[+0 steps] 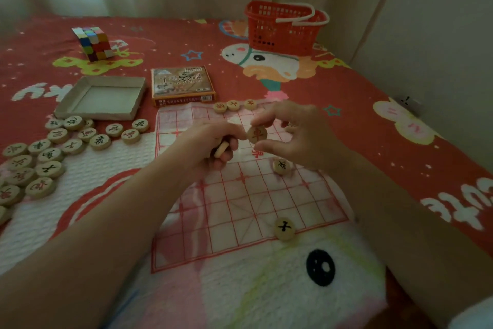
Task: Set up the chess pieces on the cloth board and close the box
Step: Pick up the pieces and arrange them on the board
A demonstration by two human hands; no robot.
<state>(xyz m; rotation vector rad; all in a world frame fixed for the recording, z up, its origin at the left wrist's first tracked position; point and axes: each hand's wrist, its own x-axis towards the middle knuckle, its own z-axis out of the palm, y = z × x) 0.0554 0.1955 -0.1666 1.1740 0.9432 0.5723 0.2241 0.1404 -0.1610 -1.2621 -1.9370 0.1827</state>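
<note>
Pale wood, round and flat, the red-marked disc [257,134] stands on edge in the air, pinched between the thumb and forefinger of the right hand [301,136]. That hand's other fingers are spread loosely behind it. The left hand [208,144] is curled narrow just to the left, with a second disc [221,149] tucked edge-on in its bent fingers. One fingertip reaches the rim of the red-marked disc, but whether it touches cannot be told.

Directly under both hands lies the cloth board [240,203], thin, creased and pinkish, ruled with red grid lines. A row of three discs [233,105] sits on its far edge, just beyond the right hand. A black-marked disc [280,166] lies on the board just below the right wrist. Another black-marked disc [285,228] rests at the board's near edge, well towards the body.

Far to the left of the left hand is a heap of loose discs [48,158], all smooth wood with carved characters. Beyond them lies the open grey cardboard box tray [101,97], shallow and square. Its printed lid [182,85] lies beside it, touching the board's far edge.

Everything rests on a bed under a red, patterned blanket [373,115]. Farther off are a red plastic lattice basket [285,29] and a multicoloured block cube [93,43].
</note>
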